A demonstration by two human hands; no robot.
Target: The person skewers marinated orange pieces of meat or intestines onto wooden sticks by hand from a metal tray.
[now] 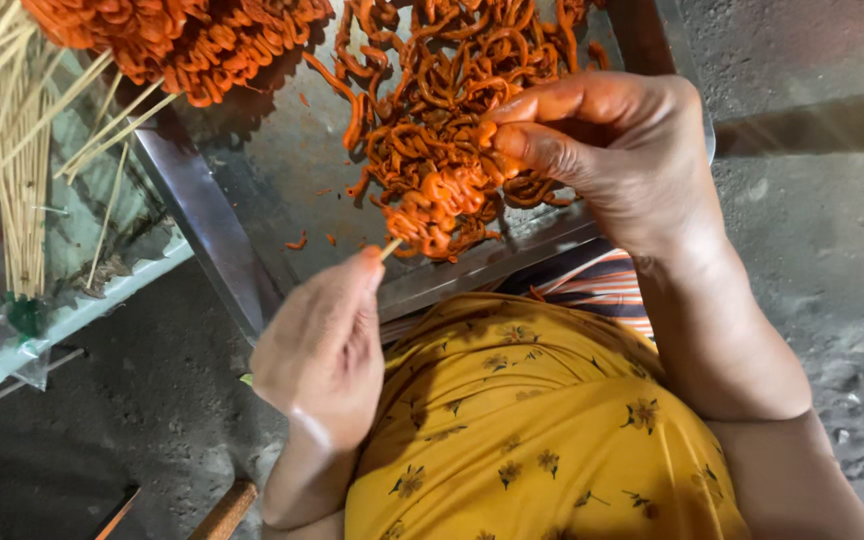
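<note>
The right hand reaches in from the lower right, its forearm rising along the right side of the yellow flowered cloth on the person's lap. The wrist bends inward and the fingers curl left, thumb and fingertips pinched together on a clump of orange curly strips. The left hand comes up from the bottom, back of the hand toward the camera, fingers closed into a loose fist with thumb and forefinger clamped on the lower end of a thin wooden skewer. Only a short piece of the skewer shows between the fingertip and the clump, which it enters from below.

The clump hangs just above the near edge of a large flat metal tray, whose near rim runs slanting from the left hand toward the right wrist and touches the cloth's edge. The tray's left rim runs up toward the top left. Bare metal lies open on the tray's left half; grey concrete floor spreads to the right of the tray and under the left hand.

The tray holds a loose heap of orange strips at its far middle, with a denser orange pile at the top left and a few crumbs on the bare part. Left of the tray, a pale shallow tray holds a bundle of bare wooden sticks, fanned out toward the metal rim.
</note>
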